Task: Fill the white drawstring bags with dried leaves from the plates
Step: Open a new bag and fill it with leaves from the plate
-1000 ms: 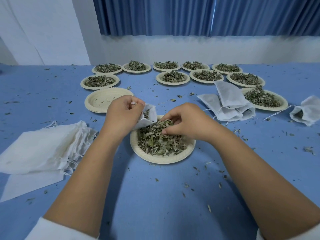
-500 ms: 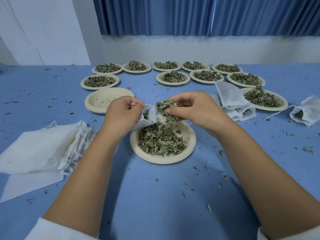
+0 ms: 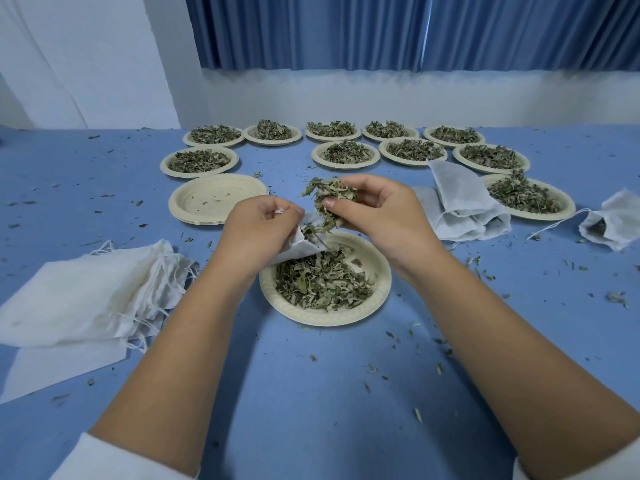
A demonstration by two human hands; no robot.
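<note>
A cream paper plate (image 3: 375, 299) with a heap of dried leaves (image 3: 322, 282) sits in front of me on the blue table. My left hand (image 3: 258, 230) grips the rim of a small white drawstring bag (image 3: 298, 249), holding its mouth up over the plate's far left edge. My right hand (image 3: 374, 209) pinches a clump of dried leaves (image 3: 330, 199) just above and to the right of the bag's mouth; a few leaves dangle into it. The bag's lower part is hidden behind my left wrist.
An empty stack of plates (image 3: 218, 199) lies behind my left hand. Several leaf-filled plates (image 3: 346, 152) line the far side. Flat empty bags (image 3: 86, 299) are piled at the left, filled bags (image 3: 460, 202) at the right, another bag (image 3: 613, 223) at the far right edge. Leaf crumbs litter the table.
My right hand took a clump of leaves from the plate and lifted it up and left to the bag's mouth. My left hand kept the bag in place.
</note>
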